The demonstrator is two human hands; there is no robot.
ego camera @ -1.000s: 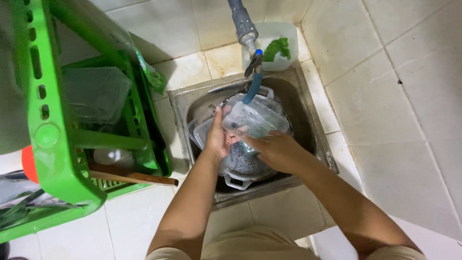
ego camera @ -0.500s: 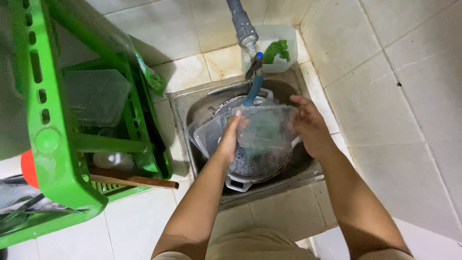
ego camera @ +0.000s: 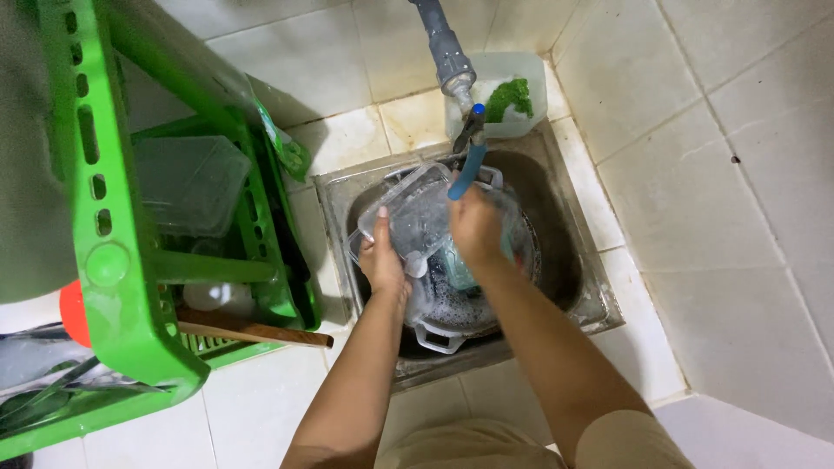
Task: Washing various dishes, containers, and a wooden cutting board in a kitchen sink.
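Observation:
A clear plastic container (ego camera: 415, 211) is tilted over the steel sink (ego camera: 569, 252), just under the blue spout of the grey tap (ego camera: 460, 143). My left hand (ego camera: 382, 260) grips its lower left edge. My right hand (ego camera: 475, 224) is pressed inside or against the container, holding a teal sponge (ego camera: 453, 267) partly hidden below the wrist. Beneath them a metal pot (ego camera: 452, 317) with foamy water sits in the sink.
A green plastic dish rack (ego camera: 130, 260) stands at the left with a clear lidded box (ego camera: 191, 182) and a wooden stick (ego camera: 252, 330). A white tub with a green scrubber (ego camera: 508, 100) sits behind the sink. Tiled walls close in at right.
The container has shifted left and tilted up under the tap. My right hand moved from the container's right edge to its middle. My left hand slid down to its lower left edge.

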